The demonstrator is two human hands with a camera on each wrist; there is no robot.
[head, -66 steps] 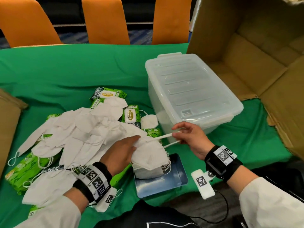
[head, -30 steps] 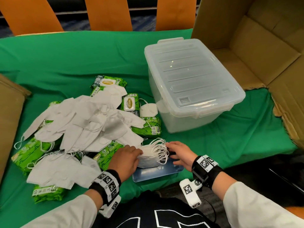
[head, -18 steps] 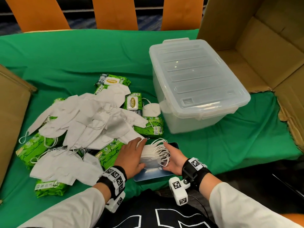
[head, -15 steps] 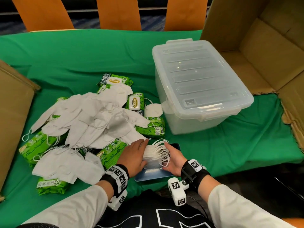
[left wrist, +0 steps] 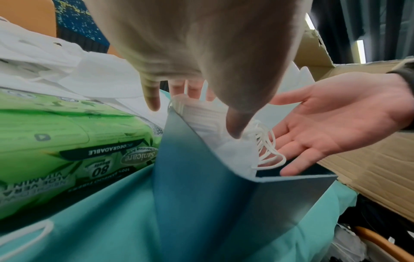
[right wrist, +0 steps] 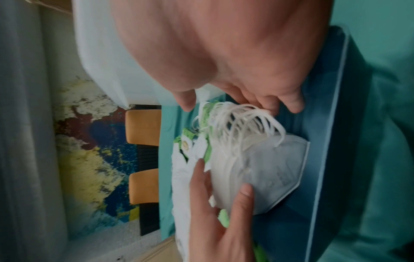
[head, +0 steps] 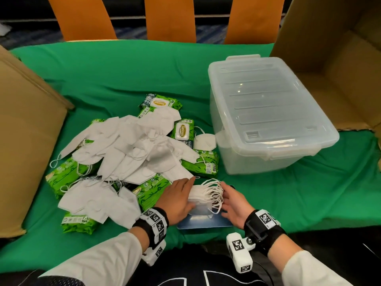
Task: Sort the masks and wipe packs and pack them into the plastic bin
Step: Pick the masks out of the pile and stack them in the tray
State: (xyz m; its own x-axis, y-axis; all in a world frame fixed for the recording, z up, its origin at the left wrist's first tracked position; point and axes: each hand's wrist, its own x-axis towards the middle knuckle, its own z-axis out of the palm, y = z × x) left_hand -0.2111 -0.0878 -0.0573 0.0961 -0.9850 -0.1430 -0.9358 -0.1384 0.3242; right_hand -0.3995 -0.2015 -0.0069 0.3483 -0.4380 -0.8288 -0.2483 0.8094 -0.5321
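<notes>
Squeezing mask stack (head: 203,198) between flat hands: left hand (head: 178,200) left of stack, right hand (head: 235,207) right, both touching; lidded plastic bin (head: 266,108) beyond, rightward.

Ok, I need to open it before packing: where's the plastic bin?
In the head view the plastic bin, lid on, sits right of the mask pile, beyond the right hand, against the cardboard box.

So the table (head: 127,75) has a green cloth over it. On it sits a clear plastic bin (head: 266,112) with the lid on, a messy pile of white masks (head: 132,153) over green wipe packs (head: 198,166), and a blue tray (head: 204,221) at the near edge. Cardboard boxes (head: 26,141) rest at both ends.
</notes>
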